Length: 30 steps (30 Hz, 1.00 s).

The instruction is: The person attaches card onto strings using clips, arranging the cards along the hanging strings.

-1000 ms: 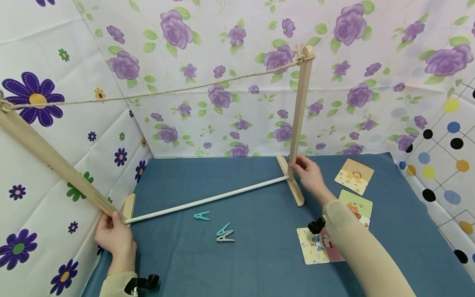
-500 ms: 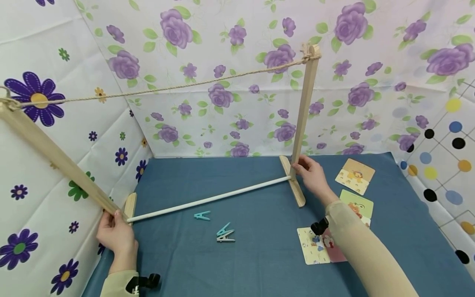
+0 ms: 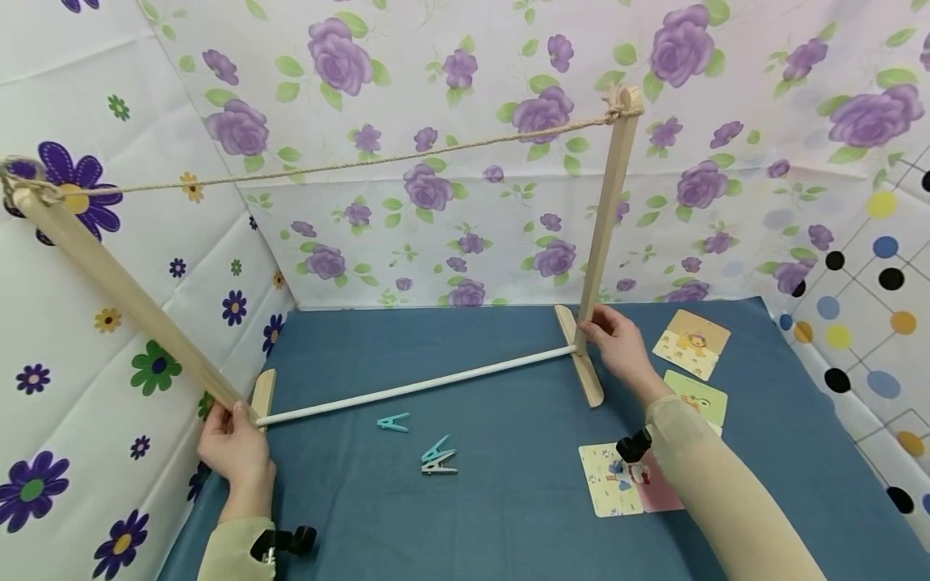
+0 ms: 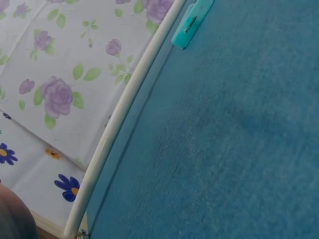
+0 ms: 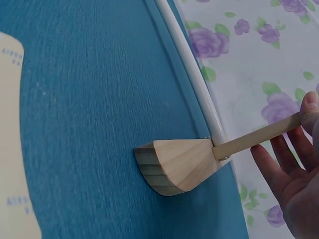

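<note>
A wooden frame stands on the blue cloth [image 3: 508, 524]. It has two uprights, a rope [image 3: 327, 168] strung between their tops and a white rod [image 3: 414, 387] joining their feet. My left hand [image 3: 234, 442] grips the left upright [image 3: 123, 294] just above its foot [image 3: 263, 391]. My right hand [image 3: 616, 345] holds the right upright [image 3: 606, 218] low down, beside its foot [image 3: 581, 363]. In the right wrist view the upright [image 5: 259, 135] sits between thumb and fingers [image 5: 286, 167], above the wooden foot [image 5: 174, 167]. The left wrist view shows the rod [image 4: 124, 109] and a teal clothespin [image 4: 192, 24].
A teal clothespin [image 3: 393, 422] and a teal-and-white pair [image 3: 438, 458] lie in front of the rod. Several picture cards [image 3: 690, 343] [image 3: 701, 397] [image 3: 613, 480] lie to the right, under my right forearm. Flowered sheets [image 3: 436, 121] wall in the back and left, a dotted one [image 3: 872, 307] the right.
The whole frame has shifted a little to the right with both hands on it. The top of the right upright now leans further right.
</note>
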### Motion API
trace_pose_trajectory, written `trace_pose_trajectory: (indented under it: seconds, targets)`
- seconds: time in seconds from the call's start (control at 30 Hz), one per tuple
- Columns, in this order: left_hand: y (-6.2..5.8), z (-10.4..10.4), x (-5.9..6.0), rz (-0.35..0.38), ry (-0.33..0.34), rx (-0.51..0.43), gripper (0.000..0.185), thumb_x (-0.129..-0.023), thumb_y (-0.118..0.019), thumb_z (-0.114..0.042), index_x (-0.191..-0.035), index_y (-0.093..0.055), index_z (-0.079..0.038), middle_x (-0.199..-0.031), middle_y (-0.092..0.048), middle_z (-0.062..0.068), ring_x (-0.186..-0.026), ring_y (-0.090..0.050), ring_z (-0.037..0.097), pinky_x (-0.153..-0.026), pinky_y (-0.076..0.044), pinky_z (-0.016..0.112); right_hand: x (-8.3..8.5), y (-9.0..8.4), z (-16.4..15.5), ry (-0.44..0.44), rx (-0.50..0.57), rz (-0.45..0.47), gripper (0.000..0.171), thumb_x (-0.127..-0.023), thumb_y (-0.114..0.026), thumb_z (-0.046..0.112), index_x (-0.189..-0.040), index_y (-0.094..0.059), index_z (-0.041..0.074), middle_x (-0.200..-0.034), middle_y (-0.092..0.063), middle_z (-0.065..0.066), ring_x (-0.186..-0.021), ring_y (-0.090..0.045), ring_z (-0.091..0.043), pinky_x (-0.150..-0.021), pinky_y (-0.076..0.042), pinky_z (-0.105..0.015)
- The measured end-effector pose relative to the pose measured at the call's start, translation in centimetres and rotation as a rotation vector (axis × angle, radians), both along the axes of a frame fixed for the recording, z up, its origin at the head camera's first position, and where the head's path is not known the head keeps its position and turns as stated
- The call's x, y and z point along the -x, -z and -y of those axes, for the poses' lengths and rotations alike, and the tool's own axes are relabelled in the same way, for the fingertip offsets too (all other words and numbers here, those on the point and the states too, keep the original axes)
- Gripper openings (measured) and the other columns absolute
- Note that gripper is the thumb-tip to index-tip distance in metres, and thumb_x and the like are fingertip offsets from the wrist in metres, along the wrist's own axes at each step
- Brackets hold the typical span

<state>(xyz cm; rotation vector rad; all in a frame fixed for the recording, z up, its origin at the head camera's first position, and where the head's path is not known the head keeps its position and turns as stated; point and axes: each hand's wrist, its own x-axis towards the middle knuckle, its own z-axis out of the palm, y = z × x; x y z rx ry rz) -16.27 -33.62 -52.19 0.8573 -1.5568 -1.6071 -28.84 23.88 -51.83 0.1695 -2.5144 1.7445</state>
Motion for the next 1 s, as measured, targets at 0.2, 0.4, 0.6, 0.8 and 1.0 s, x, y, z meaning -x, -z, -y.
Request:
trace_pose_trajectory:
  seconds: [0.2,0.4,0.6,0.8,1.0]
  targets:
    - [0.0,-0.4,0.9,0.028,0.028,0.020,0.037,-0.110,-0.062,-0.016,-0.145,-0.068,-0.009,-0.146,-0.062,0.017,-0.127,-0.059,0.020,-0.110,-0.049,0.032,-0.2,0.2,-0.9,0.020,-0.006,0.002,0.044,-0.111,-0.062,0.028,-0.148,-0.059,0.004,-0.130,-0.066,-0.020,-0.120,-0.065,-0.034,-0.099,-0.058,-0.051]
    - [0.0,-0.9,2.0,0.020,0.051,0.015,0.034,-0.110,-0.063,-0.016,-0.142,-0.071,-0.009,-0.140,-0.065,0.013,-0.121,-0.060,0.018,-0.108,-0.049,0.033,-0.5,0.4,-1.6,0.043,-0.025,-0.003,0.047,-0.111,-0.061,0.031,-0.150,-0.059,0.005,-0.131,-0.066,-0.021,-0.120,-0.064,-0.033,-0.097,-0.059,-0.047]
    - [-0.2,-1.3,3.1,0.056,0.067,0.015,0.037,-0.111,-0.061,-0.017,-0.146,-0.067,-0.007,-0.137,-0.064,0.012,-0.120,-0.058,0.017,-0.107,-0.050,0.033,-0.7,0.6,-2.2,0.065,-0.023,-0.004,0.046,-0.111,-0.063,0.031,-0.148,-0.060,0.005,-0.129,-0.067,-0.021,-0.119,-0.065,-0.033,-0.097,-0.060,-0.047]
    - [-0.2,-1.4,4.4,0.077,0.098,0.013,0.041,-0.112,-0.059,-0.018,-0.151,-0.061,-0.007,-0.146,-0.061,0.016,-0.127,-0.057,0.020,-0.110,-0.049,0.033,-0.9,0.5,-2.7,0.084,-0.035,-0.010,0.043,-0.111,-0.062,0.029,-0.146,-0.061,0.005,-0.127,-0.067,-0.019,-0.118,-0.065,-0.032,-0.092,-0.061,-0.033]
    - [-0.3,-1.6,5.3,0.101,0.116,0.027,0.043,-0.114,-0.055,-0.020,-0.154,-0.058,-0.007,-0.150,-0.059,0.017,-0.130,-0.056,0.022,-0.112,-0.048,0.036,-0.8,0.6,-3.0,0.088,-0.036,-0.016,0.042,-0.112,-0.062,0.028,-0.147,-0.061,0.004,-0.130,-0.066,-0.021,-0.120,-0.065,-0.034,-0.092,-0.061,-0.035]
